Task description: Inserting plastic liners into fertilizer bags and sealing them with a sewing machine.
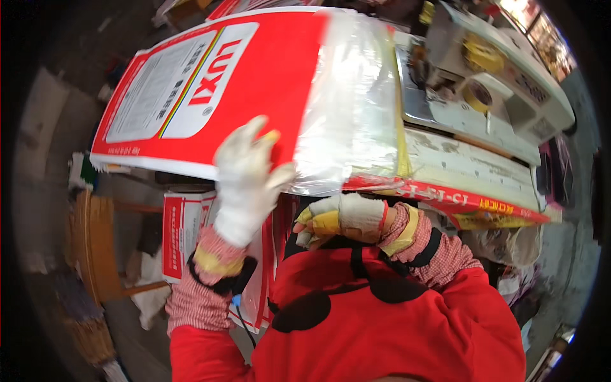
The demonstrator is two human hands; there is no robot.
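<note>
"Where's the sack?"

"The red-and-white sack [280,76] lies flat at the bench [445,156], in front of the worker, its printed panel off to the left. From its right-hand end a wide band of clear plastic film [350,111] spreads out, wrinkled and shiny."

"And the hands?"

"Both gloved. The left hand [251,165] is over the sack's near edge, fingers spread and thumb well out, with nothing gripped. It's blurred, so I can't tell whether it touches the surface."

"What about the other?"

"The right hand [344,219] is close to the worker's body, just below the near edge of the film, fingers partly curled. I can't tell whether it has hold of anything."

"What's that on the far right?"

"A white machine [509,76], like a sewing machine, beyond the film, with a yellow roll [477,95] on its side. Nearer us, a red printed strip [464,202] runs along the bench's front edge."

"And lower down?"

"Another red-and-white package [181,235] sits below the sack, left of the worker's left forearm, and farther left there's a wooden frame [98,248], perhaps a stool."
</note>
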